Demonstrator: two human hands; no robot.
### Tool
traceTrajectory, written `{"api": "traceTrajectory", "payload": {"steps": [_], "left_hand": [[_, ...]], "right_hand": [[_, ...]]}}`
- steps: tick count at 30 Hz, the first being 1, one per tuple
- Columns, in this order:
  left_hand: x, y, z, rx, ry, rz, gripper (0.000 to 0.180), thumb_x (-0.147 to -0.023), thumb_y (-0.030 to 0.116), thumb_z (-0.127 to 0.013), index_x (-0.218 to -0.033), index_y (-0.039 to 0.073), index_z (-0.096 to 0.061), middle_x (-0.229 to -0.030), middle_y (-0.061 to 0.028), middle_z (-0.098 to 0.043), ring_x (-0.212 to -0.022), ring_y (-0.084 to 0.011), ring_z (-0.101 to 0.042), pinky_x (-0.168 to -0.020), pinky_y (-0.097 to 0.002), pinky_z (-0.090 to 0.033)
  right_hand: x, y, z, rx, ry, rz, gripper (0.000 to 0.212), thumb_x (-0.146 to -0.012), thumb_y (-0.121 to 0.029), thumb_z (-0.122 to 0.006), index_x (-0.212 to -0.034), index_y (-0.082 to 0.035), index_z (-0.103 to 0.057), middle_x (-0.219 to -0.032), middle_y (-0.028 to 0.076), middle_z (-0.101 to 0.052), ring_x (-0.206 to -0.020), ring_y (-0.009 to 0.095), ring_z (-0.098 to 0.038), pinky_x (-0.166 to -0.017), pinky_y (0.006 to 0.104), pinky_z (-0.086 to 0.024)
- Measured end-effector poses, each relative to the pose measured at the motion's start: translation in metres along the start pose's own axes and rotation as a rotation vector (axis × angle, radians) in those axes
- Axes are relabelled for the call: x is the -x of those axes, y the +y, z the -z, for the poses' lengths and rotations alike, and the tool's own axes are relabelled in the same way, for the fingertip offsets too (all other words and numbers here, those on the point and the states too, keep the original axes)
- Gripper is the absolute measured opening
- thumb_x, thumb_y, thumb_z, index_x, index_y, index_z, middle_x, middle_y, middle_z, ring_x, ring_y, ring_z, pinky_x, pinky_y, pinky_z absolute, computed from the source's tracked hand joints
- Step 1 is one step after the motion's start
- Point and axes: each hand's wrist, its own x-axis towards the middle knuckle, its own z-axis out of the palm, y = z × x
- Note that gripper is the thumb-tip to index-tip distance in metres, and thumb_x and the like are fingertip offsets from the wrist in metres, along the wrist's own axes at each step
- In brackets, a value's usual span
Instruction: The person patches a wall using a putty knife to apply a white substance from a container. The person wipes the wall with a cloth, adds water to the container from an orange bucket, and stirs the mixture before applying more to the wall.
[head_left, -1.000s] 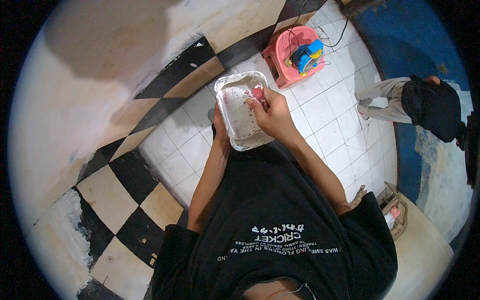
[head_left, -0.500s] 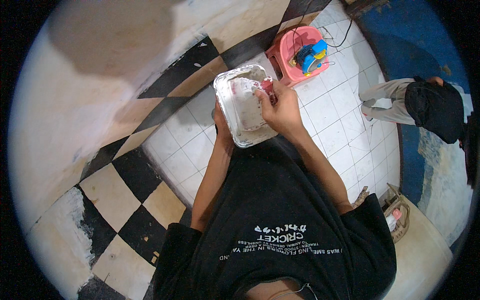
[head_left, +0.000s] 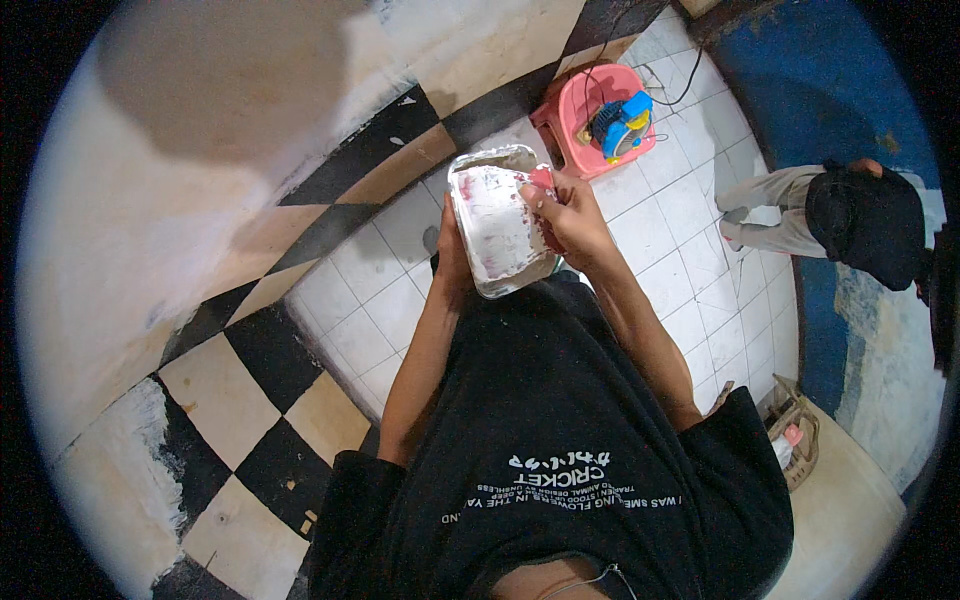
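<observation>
A shallow rectangular tray smeared with white paste is held in front of my chest. My left hand supports its left side, with the fingers curled underneath and mostly hidden. My right hand grips a flat red spreader, thumb on top. The spreader lies over the tray, its broad face largely coated in white paste with red showing near my fingers and along the edges.
A pink plastic stool carries a blue and yellow fan, with a black cable beyond. Black and cream checkered tiles line the patchy wall at left. Another person is at right. A woven basket sits lower right.
The spreader has swung flatter across the tray, showing more of its paste-coated face. The tray has shifted slightly right, and my right hand has moved a little toward me.
</observation>
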Motion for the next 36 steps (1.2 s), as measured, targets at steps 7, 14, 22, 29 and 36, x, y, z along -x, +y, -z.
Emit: {"api": "traceTrajectory", "payload": {"steps": [7, 14, 22, 29, 36], "left_hand": [[-0.015, -0.022, 0.047, 0.142, 0.165, -0.057, 0.058, -0.097, 0.051, -0.033, -0.133, 0.007, -0.044, -0.125, -0.0122, -0.055, -0.113, -0.0265, -0.055, -0.096, -0.0403, -0.047], [0.004, 0.000, 0.062, 0.288, 0.053, -0.216, 0.061, -0.095, 0.052, -0.035, -0.138, 0.010, -0.039, -0.134, -0.0110, -0.049, -0.118, -0.0285, -0.053, -0.099, -0.0433, -0.046], [0.040, 0.002, 0.100, 0.320, 0.069, -0.278, 0.063, -0.095, 0.054, -0.034, -0.141, 0.011, -0.036, -0.137, -0.0101, -0.048, -0.119, -0.0292, -0.052, -0.099, -0.0453, -0.046], [0.052, 0.002, 0.112, 0.360, 0.189, -0.388, 0.063, -0.094, 0.054, -0.035, -0.141, 0.010, -0.035, -0.135, -0.0122, -0.048, -0.117, -0.0321, -0.053, -0.096, -0.0497, -0.048], [0.060, -0.010, 0.144, 0.382, 0.200, -0.423, 0.059, -0.096, 0.051, -0.035, -0.140, 0.012, -0.037, -0.135, -0.0097, -0.049, -0.117, -0.0287, -0.054, -0.095, -0.0447, -0.049]], "right_hand": [[-0.015, -0.019, 0.017, -0.480, -0.015, -0.003, 0.022, -0.094, -0.011, -0.052, -0.109, 0.005, -0.056, -0.099, 0.010, -0.064, -0.087, 0.015, -0.064, -0.079, 0.0295, -0.052], [-0.105, -0.031, 0.049, -0.718, 0.032, 0.156, 0.020, -0.095, -0.009, -0.050, -0.111, 0.003, -0.052, -0.100, 0.009, -0.061, -0.087, 0.017, -0.063, -0.076, 0.0294, -0.054], [-0.187, -0.088, 0.066, -0.614, 0.242, 0.187, 0.019, -0.092, -0.006, -0.047, -0.106, 0.007, -0.052, -0.097, 0.014, -0.060, -0.089, 0.025, -0.063, -0.072, 0.0392, -0.058], [-0.258, -0.133, 0.068, -0.323, 0.323, 0.207, 0.021, -0.083, 0.004, -0.036, -0.094, 0.014, -0.051, -0.088, 0.022, -0.060, -0.074, 0.034, -0.065, -0.067, 0.0408, -0.060], [-0.243, -0.202, 0.052, -0.350, 0.297, 0.296, 0.020, -0.083, 0.002, -0.039, -0.093, 0.016, -0.051, -0.087, 0.024, -0.060, -0.074, 0.034, -0.066, -0.059, 0.0376, -0.060]]}}
